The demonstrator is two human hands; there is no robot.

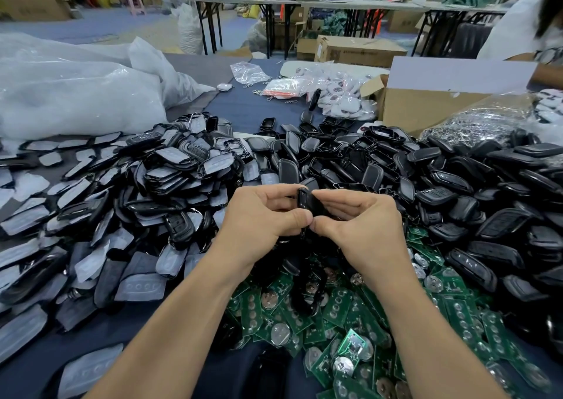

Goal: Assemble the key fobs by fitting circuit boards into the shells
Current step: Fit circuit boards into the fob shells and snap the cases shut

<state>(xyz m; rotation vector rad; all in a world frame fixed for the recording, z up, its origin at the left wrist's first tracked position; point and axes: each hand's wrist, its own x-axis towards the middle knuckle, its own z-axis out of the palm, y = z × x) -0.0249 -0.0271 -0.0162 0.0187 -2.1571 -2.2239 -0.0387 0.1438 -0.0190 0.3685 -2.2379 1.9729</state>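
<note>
Evidently, step: shell (304, 199) seemed mid-closing, above the circuit boards (344, 304).
Fingers (297, 216): left hand (265, 212) and right hand (356, 218) pinched it.
Next: probably called for an even squeeze.

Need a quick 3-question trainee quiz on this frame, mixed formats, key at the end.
1. True or false: the left hand and the right hand both grip one black shell.
2. The green boards lie: A) far left; B) near, under the right forearm; C) at the far edge.
3. Fill in: the film-covered parts are piled on the person's ____ side.
Key: 1 true; 2 B; 3 left.
</note>
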